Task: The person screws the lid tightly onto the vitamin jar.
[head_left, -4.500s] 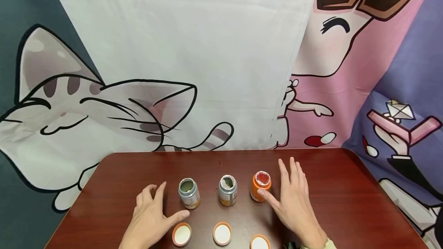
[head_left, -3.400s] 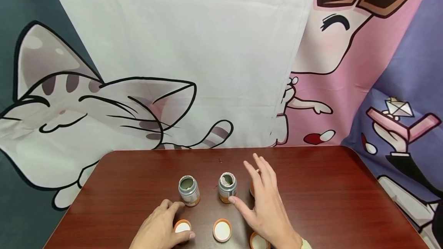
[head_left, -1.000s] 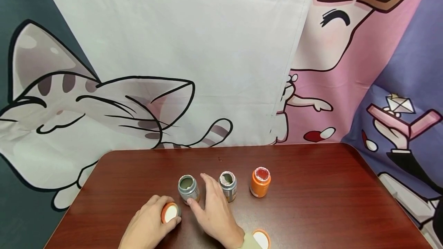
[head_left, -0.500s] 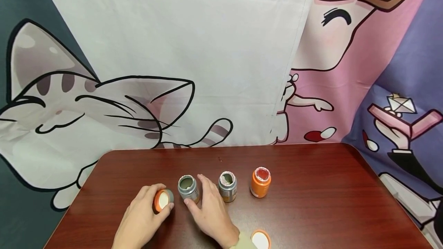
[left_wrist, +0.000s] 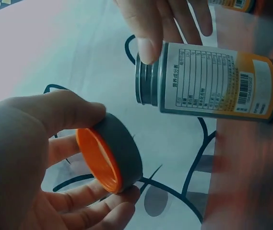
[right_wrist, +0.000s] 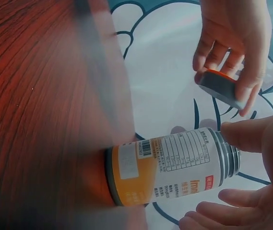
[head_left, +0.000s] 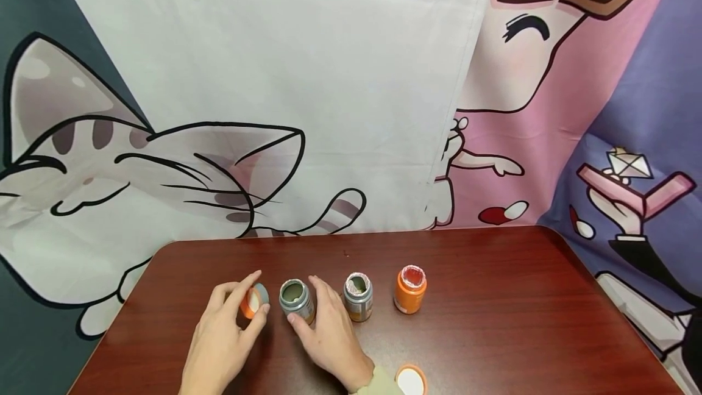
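My left hand pinches a bottle lid, grey outside and orange inside, between thumb and fingers. The lid is tilted on edge, raised beside an uncapped grey bottle with a printed label. My right hand stands around that bottle, its fingers fairly straight. In the left wrist view the right thumb lies at the bottle's neck. A gap seems to show between the other right fingers and the bottle in the right wrist view. The bottle stands upright on the table.
A second open grey bottle stands just right of my right hand. Further right is an open orange bottle. Another lid lies at the front of the brown table. A printed cloth hangs behind the table.
My left hand has picked up the left lid and carried it up and away, tilting it. My right hand has moved left from the orange bottle to the left grey bottle. The middle lid is out of sight.
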Tool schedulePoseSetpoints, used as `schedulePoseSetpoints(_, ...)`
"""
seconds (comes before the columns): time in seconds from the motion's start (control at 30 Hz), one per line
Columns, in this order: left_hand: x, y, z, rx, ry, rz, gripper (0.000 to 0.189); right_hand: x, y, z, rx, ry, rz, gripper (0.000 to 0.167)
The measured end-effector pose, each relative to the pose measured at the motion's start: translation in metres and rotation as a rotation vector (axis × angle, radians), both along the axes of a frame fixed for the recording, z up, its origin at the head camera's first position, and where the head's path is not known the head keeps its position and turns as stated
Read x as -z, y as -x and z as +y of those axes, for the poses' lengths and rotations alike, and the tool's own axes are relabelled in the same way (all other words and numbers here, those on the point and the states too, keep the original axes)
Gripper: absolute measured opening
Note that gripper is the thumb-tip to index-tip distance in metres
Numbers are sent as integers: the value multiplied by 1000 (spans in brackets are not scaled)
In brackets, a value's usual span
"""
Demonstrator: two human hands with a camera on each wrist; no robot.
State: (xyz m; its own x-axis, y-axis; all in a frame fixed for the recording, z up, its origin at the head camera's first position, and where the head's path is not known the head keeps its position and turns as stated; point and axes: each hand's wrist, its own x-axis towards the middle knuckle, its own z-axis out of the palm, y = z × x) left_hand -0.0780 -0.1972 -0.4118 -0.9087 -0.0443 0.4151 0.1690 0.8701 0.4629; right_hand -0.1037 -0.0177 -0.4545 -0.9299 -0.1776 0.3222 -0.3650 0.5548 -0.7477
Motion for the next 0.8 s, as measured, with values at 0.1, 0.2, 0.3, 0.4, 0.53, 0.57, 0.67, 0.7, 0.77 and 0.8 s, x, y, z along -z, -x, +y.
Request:
schedulePoseSetpoints(0.1, 0, 2, 2, -2, -5, 63, 49, 1, 1, 0, -4, 2, -5, 64)
schedulePoseSetpoints(0.2, -1, 4, 5, -5, -15, 103, 45, 2, 0, -1, -6, -1, -1, 63)
schedulePoseSetpoints(0.3, -2, 5, 9, -3, -39, 138, 45, 2, 0, -2, -10, 0, 6, 62)
schedulePoseSetpoints(0.4, -3, 7, 13, 7, -75, 170, 46, 2, 1, -1, -15, -1, 27, 61)
schedulePoseSetpoints(0.53, -4, 10, 18, 25, -127, 201, 47, 2, 3, -1, -24, -4, 63, 59)
schedulePoseSetpoints(0.57, -3, 10, 19, 31, -138, 210, 46, 2, 3, -1, -27, -3, 70, 58)
schedulePoseSetpoints(0.67, -2, 12, 22, 57, -167, 251, 46, 3, 4, -2, -34, 4, 84, 56)
schedulePoseSetpoints(0.7, -2, 13, 23, 65, -173, 265, 46, 4, 5, -2, -38, 4, 92, 55)
schedulePoseSetpoints(0.77, 0, 14, 25, 81, -179, 290, 46, 4, 5, -2, -46, 8, 100, 55)
schedulePoseSetpoints(0.8, 0, 14, 26, 86, -182, 299, 47, 5, 5, -2, -49, 10, 103, 54)
